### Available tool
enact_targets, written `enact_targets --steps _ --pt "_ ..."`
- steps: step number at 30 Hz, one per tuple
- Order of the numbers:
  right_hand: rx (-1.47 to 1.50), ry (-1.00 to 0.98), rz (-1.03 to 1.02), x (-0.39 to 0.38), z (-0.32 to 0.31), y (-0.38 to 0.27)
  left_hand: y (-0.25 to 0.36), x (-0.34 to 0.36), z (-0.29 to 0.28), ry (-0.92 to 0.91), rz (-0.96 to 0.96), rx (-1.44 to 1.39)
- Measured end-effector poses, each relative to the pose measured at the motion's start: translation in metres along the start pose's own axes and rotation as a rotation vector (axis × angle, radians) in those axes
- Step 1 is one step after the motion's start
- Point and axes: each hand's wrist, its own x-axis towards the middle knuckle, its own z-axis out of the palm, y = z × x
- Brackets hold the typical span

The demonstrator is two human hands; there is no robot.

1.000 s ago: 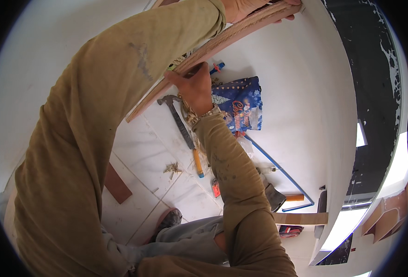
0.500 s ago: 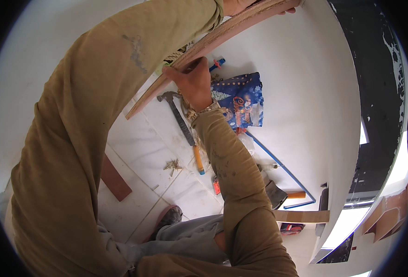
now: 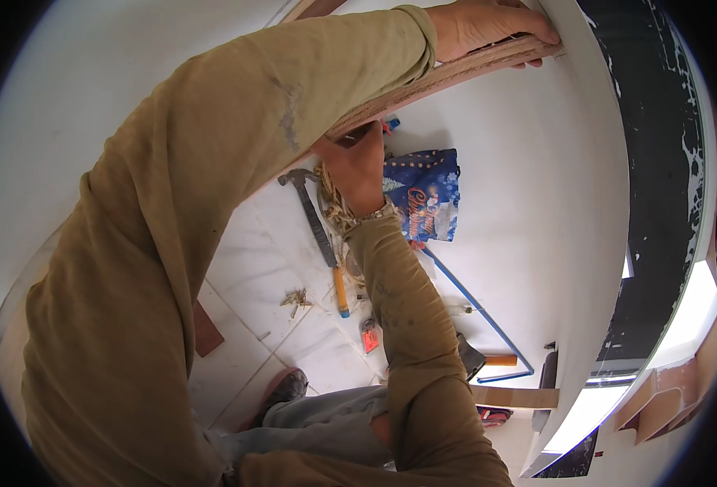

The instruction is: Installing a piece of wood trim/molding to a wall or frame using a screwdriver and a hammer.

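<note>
A long reddish-brown wooden board (image 3: 448, 77) with a rough edge slants across the upper part of the view. My left hand (image 3: 488, 31) wraps over its far right end, fingertips showing beneath, close to the white wall. Lower down, my right hand (image 3: 360, 170) grips the board from its near side, thumb and fingers on either side of it; the fingers are partly hidden. The left sleeve covers the board's lower-left stretch. Just below my right hand a claw hammer (image 3: 314, 219) with a dark and orange handle lies on the tiles.
A blue printed bag (image 3: 423, 195) sits right of my right wrist, with a thin bent blue bar (image 3: 480, 304) below it. Small pale pegs or screws (image 3: 296, 300), a red-and-black object (image 3: 369, 335) and a brown offcut (image 3: 207, 331) lie on the floor. A wooden strip (image 3: 513, 396) reaches toward the wall.
The board's far end and my left hand have come further down and right into view. My right hand has shifted slightly right and down, still gripping the board.
</note>
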Motion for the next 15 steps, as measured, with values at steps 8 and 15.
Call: enact_targets --steps 8,15 --pt "0.057 -0.016 -0.007 0.002 -0.002 0.004 0.001 -0.002 0.000 0.040 0.025 -0.019" --pt "0.115 -0.018 -0.027 -0.001 -0.003 0.004 -0.009 0.009 -0.003 -0.010 0.002 -0.005"
